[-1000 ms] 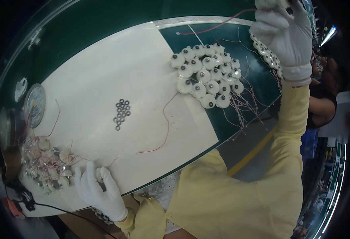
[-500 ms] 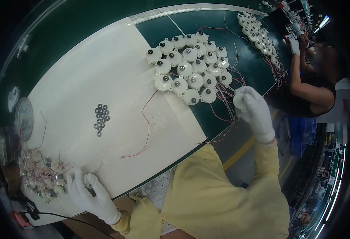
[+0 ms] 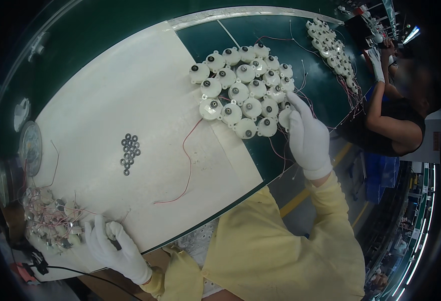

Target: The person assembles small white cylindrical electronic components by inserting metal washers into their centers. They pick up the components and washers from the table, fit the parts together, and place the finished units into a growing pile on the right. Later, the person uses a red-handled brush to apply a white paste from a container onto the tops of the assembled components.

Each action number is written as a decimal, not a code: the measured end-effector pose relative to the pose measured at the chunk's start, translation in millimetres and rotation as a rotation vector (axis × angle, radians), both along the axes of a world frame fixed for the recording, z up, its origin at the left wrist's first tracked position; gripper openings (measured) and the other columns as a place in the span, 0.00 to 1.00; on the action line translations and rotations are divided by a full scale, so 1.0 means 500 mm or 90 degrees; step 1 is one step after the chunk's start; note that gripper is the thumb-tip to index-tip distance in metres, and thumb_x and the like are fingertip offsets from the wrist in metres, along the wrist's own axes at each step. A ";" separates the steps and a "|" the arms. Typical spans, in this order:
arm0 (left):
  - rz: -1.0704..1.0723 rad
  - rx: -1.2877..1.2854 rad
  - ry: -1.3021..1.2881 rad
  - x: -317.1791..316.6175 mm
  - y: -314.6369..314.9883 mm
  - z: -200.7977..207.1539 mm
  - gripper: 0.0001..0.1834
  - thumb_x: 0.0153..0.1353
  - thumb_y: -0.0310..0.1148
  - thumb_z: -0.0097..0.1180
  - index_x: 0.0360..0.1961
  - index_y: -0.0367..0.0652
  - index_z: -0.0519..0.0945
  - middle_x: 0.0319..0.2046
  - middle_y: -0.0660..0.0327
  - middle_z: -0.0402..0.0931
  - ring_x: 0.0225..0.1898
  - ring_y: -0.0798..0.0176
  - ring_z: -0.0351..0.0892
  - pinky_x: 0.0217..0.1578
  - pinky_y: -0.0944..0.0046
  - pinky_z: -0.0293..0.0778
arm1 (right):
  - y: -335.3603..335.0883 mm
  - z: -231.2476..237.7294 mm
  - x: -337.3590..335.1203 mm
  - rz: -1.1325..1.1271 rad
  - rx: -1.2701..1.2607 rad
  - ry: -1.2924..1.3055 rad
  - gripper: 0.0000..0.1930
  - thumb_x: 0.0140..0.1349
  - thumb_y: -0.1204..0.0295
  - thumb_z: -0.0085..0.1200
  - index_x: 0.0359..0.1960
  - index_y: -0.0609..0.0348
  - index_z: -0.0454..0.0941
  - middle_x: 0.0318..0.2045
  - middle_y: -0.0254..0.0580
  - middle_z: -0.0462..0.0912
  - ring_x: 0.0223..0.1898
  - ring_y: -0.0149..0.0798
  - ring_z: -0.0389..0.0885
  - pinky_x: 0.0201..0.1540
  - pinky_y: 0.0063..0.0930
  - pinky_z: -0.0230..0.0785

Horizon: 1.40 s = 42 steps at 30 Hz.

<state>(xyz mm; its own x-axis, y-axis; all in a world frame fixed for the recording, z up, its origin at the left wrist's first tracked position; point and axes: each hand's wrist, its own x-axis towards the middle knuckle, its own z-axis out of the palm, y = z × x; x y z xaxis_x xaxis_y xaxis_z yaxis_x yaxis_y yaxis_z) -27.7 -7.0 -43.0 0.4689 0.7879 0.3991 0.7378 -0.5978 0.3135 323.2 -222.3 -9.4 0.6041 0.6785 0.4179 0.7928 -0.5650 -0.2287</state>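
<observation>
Against the right hand (image 3: 309, 143), on its left, lies a white disc (image 3: 283, 119); whether clamped, unclear.

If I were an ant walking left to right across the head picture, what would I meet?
Tangled pile of wired parts, left hand, cluster of white round parts, right hand, another person's gloved hand.

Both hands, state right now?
Left hand: closed on a small off-white part.
Right hand: touching a white round motor; grip can't be told.
</observation>
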 end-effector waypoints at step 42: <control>0.019 0.007 0.003 -0.009 0.001 -0.008 0.19 0.63 0.27 0.59 0.56 0.37 0.80 0.55 0.42 0.76 0.57 0.45 0.74 0.52 0.52 0.71 | -0.040 0.021 0.004 -0.013 0.279 0.289 0.09 0.60 0.82 0.49 0.39 0.62 0.80 0.30 0.44 0.84 0.23 0.35 0.76 0.30 0.28 0.69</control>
